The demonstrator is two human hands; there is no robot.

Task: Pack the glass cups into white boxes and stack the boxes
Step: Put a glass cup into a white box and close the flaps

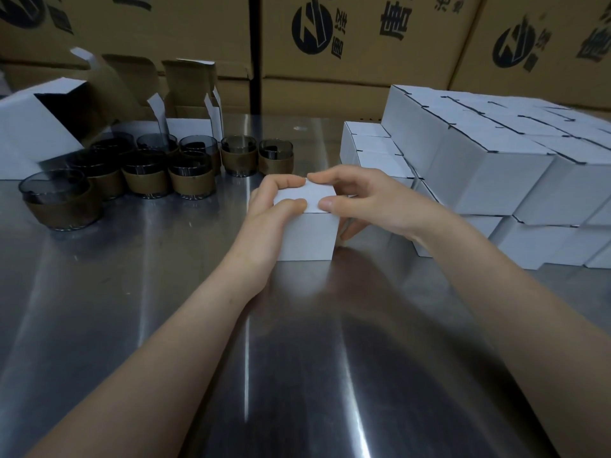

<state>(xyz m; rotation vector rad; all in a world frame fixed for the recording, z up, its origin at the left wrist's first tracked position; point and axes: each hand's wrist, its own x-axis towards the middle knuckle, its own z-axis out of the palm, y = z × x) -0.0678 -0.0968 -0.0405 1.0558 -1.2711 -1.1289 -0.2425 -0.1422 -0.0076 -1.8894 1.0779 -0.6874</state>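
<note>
A small white box (309,236) stands on the steel table (165,309) at the centre, its lid down. My left hand (269,213) grips its left side, with thumb and forefinger on the lid. My right hand (363,203) holds the right side, its thumb and forefinger pinching the lid's edge. Several dark glass cups (145,170) with brown sleeves are grouped to the left. A stack of closed white boxes (489,166) rises at the right, touching distance from my right hand. What the held box contains is hidden.
Open, unfilled white boxes (188,107) stand behind the cups, and one larger open box (36,127) lies tipped at far left. Big brown cartons (380,38) wall off the back. The table's near half shows only reflections.
</note>
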